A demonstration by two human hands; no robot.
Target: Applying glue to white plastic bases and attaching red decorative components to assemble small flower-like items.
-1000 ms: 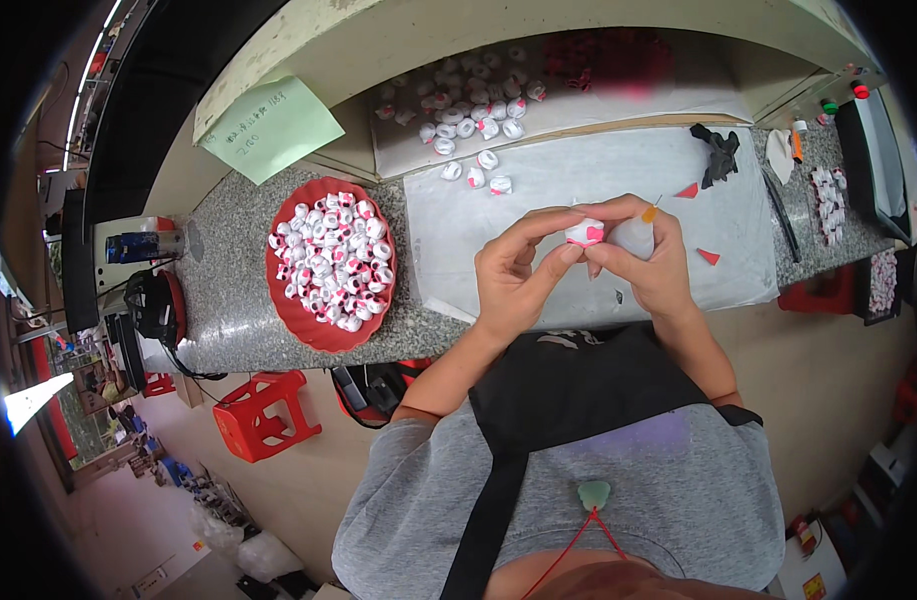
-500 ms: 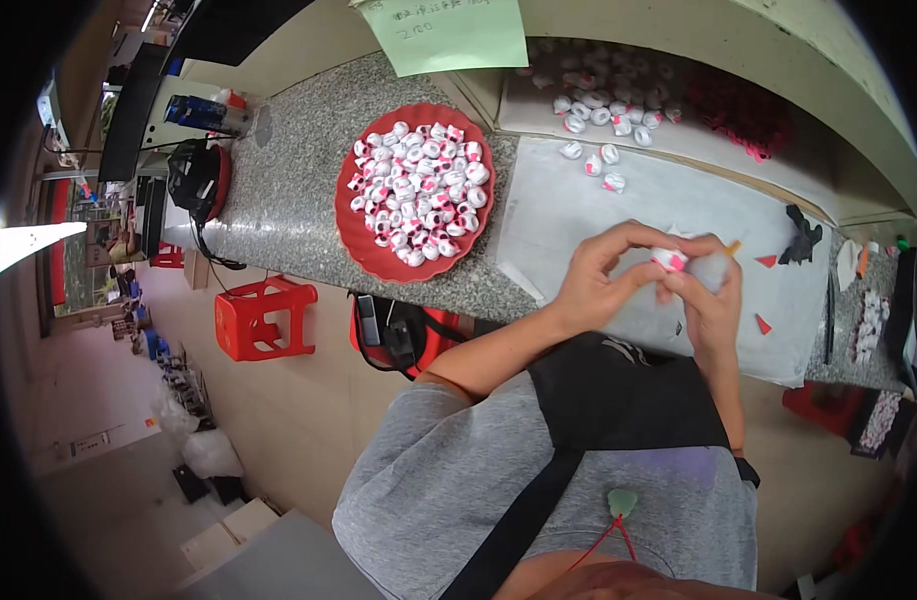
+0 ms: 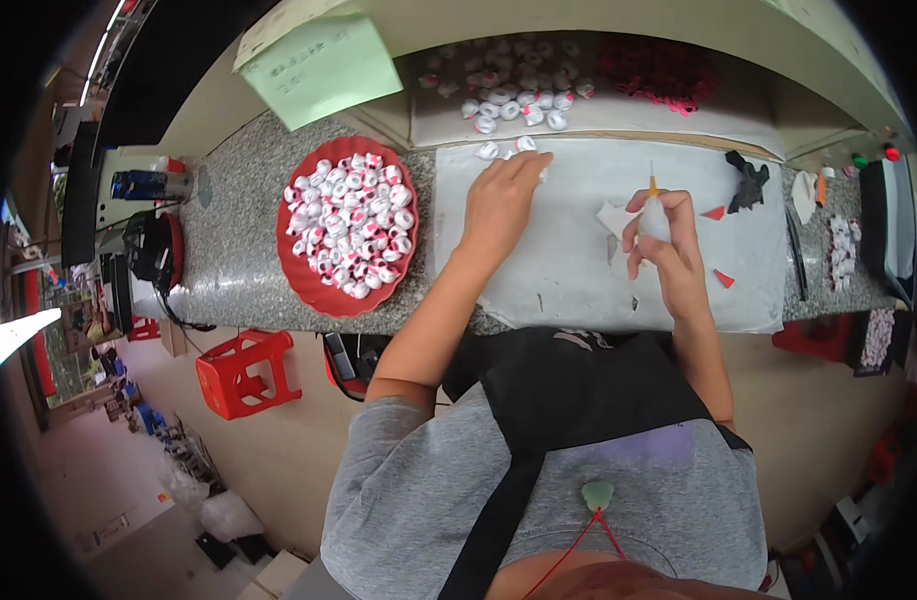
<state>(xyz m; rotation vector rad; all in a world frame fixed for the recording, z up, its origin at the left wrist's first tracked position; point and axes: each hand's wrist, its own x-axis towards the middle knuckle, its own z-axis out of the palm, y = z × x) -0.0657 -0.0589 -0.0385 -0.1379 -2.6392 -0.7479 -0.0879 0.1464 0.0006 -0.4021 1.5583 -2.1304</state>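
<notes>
My left hand [image 3: 500,208] reaches over the near edge of the shelf opening, back up, with its fingers stretched out above small white-and-pink rounded pieces [image 3: 488,151]. Its thumb is hidden, and a bit of white shows beside the fingertips. In my right hand [image 3: 675,245] is a small translucent squeeze bottle [image 3: 655,218] with a yellow collar and thin needle tip pointing away from me. A white scrap [image 3: 615,217] lies next to that hand on the pale sheet [image 3: 578,285]. Left of my left arm stands a red scalloped plate [image 3: 296,268] heaped with similar pieces.
More white pieces [image 3: 523,100] and a dark pink pile [image 3: 668,75] sit inside the low shelf. Red scraps [image 3: 715,213], a black crumpled piece [image 3: 747,182] and a thin black stick [image 3: 796,257] lie at the right. A green note [image 3: 323,72] hangs from the shelf.
My hands were together, a white-and-pink piece between them. Now they are apart: the left has gone away and leftward to the loose pieces; the right holds the bottle upright. The view has shifted.
</notes>
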